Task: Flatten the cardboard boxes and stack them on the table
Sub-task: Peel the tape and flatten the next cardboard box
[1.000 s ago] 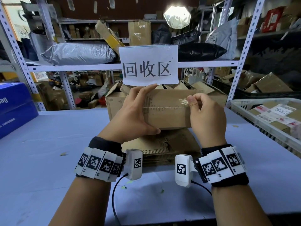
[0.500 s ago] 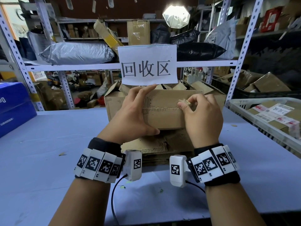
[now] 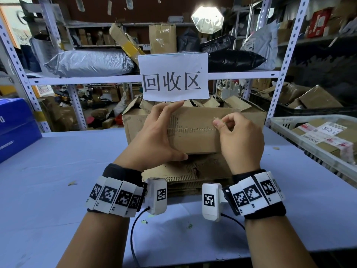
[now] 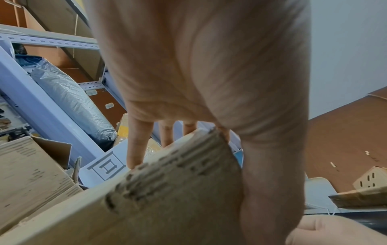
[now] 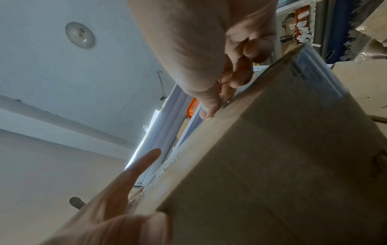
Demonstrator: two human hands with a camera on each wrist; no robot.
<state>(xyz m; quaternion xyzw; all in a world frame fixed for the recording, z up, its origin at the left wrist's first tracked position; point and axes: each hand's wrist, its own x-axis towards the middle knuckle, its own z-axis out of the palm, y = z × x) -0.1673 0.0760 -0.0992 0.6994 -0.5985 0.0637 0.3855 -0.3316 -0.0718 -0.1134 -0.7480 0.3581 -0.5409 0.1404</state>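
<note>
A cardboard box (image 3: 195,130) is held above the table (image 3: 58,161), left hand (image 3: 154,138) clasping its end, right hand (image 3: 239,140) pinching a tape scrap (image 3: 219,120) at the seam; the scrap may tear off short.

Only thing I can properly read from here is the white paper sign (image 3: 175,77) taped to the shelf rail (image 3: 81,79) right in front of me, big black characters: 回收区. My wristbands (image 3: 116,196) just have square black-and-white marker codes. Parcel labels in the basket (image 3: 309,149) are too blurry.
</note>
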